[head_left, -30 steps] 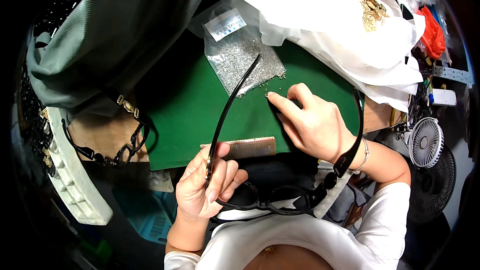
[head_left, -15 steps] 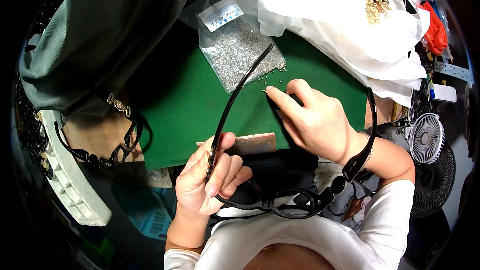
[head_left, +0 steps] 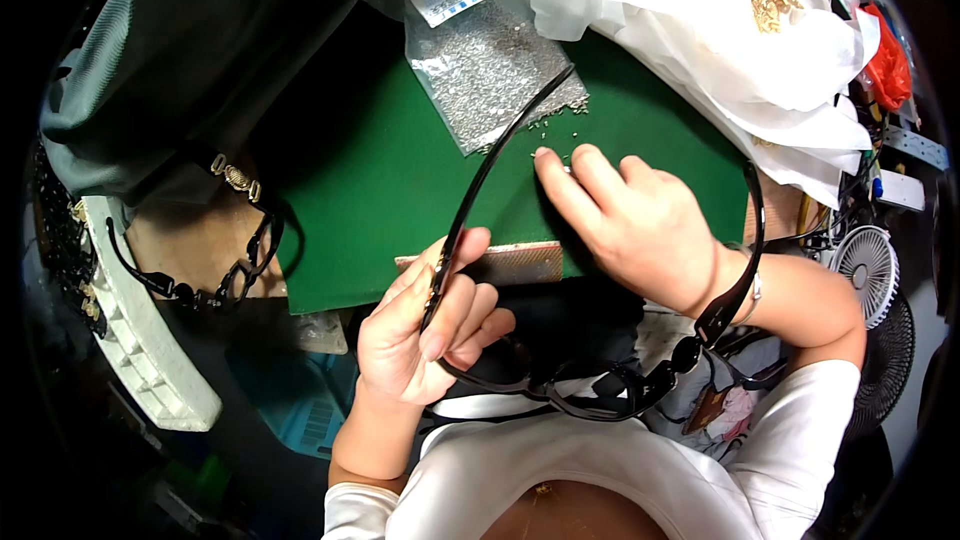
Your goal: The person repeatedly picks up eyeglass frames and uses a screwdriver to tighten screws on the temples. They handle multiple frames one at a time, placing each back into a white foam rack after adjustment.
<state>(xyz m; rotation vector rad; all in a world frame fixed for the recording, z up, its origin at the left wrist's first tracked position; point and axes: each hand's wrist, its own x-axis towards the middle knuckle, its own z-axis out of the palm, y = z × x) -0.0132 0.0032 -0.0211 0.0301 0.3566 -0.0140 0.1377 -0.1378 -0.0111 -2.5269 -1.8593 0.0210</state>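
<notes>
My left hand (head_left: 425, 325) grips a black pair of glasses (head_left: 590, 395) by one temple arm, which slants up across the green mat (head_left: 400, 180). The front of the glasses hangs below my hands, and its other arm rises behind my right wrist. My right hand (head_left: 635, 220) rests palm down on the mat, its fingertips touching tiny silver parts scattered beside a clear plastic bag of small silver parts (head_left: 495, 65). Whether the fingers pinch one is hidden.
A grey-green garment (head_left: 200, 50) covers the upper left. White cloth (head_left: 720, 30) with gold trim lies at the upper right. Another black pair of glasses (head_left: 215, 270) sits left of the mat beside a white foam tray (head_left: 140, 340). A small fan (head_left: 865, 265) stands at right.
The view has shifted so the mat and bag sit lower. My right hand's fingers have stretched further toward the loose silver parts. My left hand keeps its grip.
</notes>
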